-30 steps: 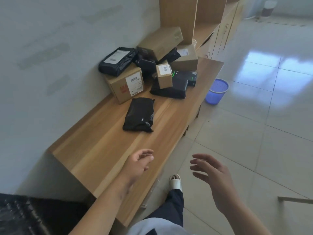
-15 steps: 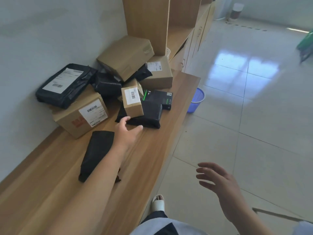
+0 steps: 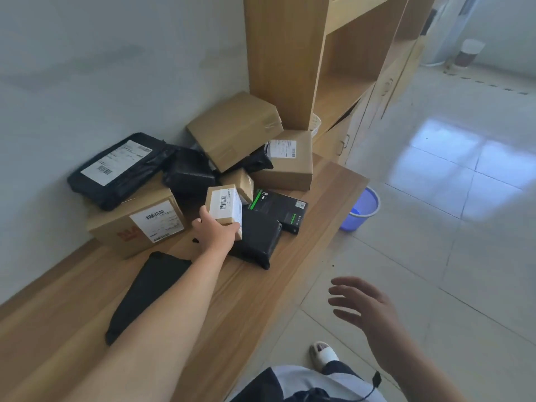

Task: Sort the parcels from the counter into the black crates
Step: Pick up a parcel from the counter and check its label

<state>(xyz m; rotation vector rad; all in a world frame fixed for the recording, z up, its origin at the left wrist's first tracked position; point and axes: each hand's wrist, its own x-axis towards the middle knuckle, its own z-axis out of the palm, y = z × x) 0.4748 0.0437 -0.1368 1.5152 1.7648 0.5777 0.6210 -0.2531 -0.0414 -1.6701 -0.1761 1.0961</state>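
Observation:
A heap of parcels lies at the far end of the wooden counter (image 3: 261,300). My left hand (image 3: 216,232) grips the near end of a small cardboard box (image 3: 224,206) with a white barcode label, which rests on a black poly bag (image 3: 258,240). My right hand (image 3: 365,307) hovers over the floor with its fingers spread, holding nothing. Under my left forearm lies a flat black bag (image 3: 148,288). A large labelled carton (image 3: 139,224) carries a black labelled bag (image 3: 116,169). No black crate is in view.
More cardboard boxes (image 3: 235,130) (image 3: 290,166) and a black-green retail box (image 3: 280,208) sit behind the small one. A tall wooden shelf unit (image 3: 290,59) stands at the counter's end. A blue bin (image 3: 361,208) stands on the tiled floor beside the counter.
My left hand has reached forward from the counter's near part and closed on the small labelled box. My view has moved closer to the heap. The right hand stays spread over the floor.

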